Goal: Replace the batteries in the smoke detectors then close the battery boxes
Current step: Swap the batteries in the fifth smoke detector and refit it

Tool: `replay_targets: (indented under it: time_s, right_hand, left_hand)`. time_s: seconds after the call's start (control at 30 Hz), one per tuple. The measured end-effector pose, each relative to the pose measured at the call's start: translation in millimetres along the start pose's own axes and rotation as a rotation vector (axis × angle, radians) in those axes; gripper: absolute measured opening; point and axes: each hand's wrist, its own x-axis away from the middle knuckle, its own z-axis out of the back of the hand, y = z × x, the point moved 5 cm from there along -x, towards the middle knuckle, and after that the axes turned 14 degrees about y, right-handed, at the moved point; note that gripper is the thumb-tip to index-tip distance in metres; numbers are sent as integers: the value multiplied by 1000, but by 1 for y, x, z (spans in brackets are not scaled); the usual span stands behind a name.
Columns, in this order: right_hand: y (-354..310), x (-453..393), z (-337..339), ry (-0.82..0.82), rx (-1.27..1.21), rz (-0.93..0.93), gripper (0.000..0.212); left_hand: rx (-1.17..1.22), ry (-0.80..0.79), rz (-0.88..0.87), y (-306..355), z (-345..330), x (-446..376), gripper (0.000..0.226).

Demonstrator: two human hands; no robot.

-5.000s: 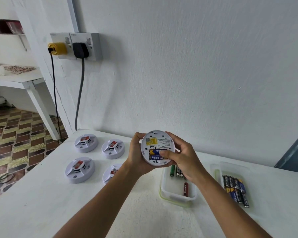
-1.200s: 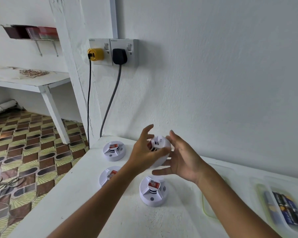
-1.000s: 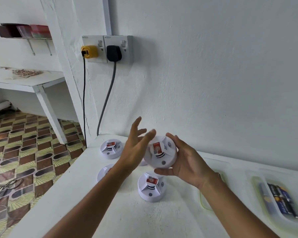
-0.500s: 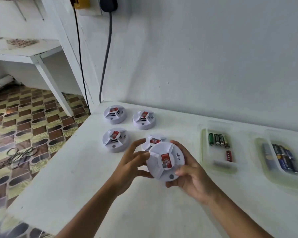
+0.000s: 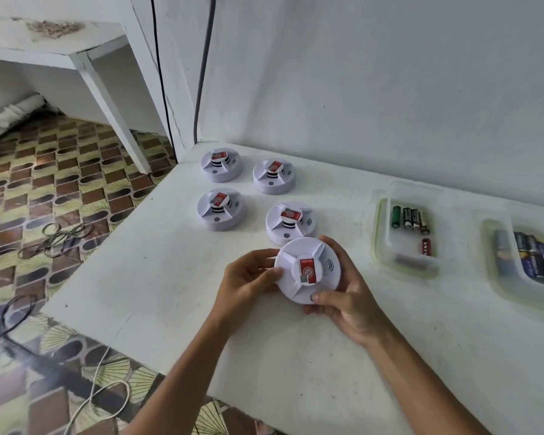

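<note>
A: Both hands on one detector (image 5: 308, 269). Left hand (image 5: 248, 285) has fingers curled round its left rim, thumb on the top face. Right hand (image 5: 346, 296) cups it from beneath and to the right, thumb pressed on the near edge.

B: Which way up?

A: Face up, red label showing, so the battery box is underneath and out of sight. Cannot tell from here whether the box is closed. It sits just above the table (image 5: 157, 277), at the near end of the group.

B: Why that hold?

A: My guess is a two-sided grip to keep it level while lowering it. It is lined up with the four others (image 5: 220, 209), which all stand face up in two rows; this one would make a fifth, just in front of the nearest.

B: Batteries?

A: Two clear trays to the right, well apart from the hands. The near tray (image 5: 387, 255) has a few mixed cells, one red one lying apart: likely the spent ones. The far tray (image 5: 500, 284) holds a matched dark blue bundle, probably fresh stock. Separate trays keep old and new from mixing.
</note>
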Motion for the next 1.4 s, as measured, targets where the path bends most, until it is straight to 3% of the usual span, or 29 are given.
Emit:
replay_targets:
  time_s: [0.33, 1.13, 1.27, 1.4]
  right_hand:
    - [0, 1, 2, -1, 7, -27, 78]
    - [0, 1, 2, -48, 32, -37, 85]
    - [-3, 2, -4, -145, -114, -136, 83]
    - [-4, 4, -3, -98, -224, -224, 72]
  left_hand:
    - [-28, 42, -29, 1, -1, 4, 22]
    - [-26, 94, -53, 1, -1, 7, 29]
    - [-34, 113, -58, 0, 1, 6, 31]
    - [-63, 110, -65, 0, 0, 6, 22]
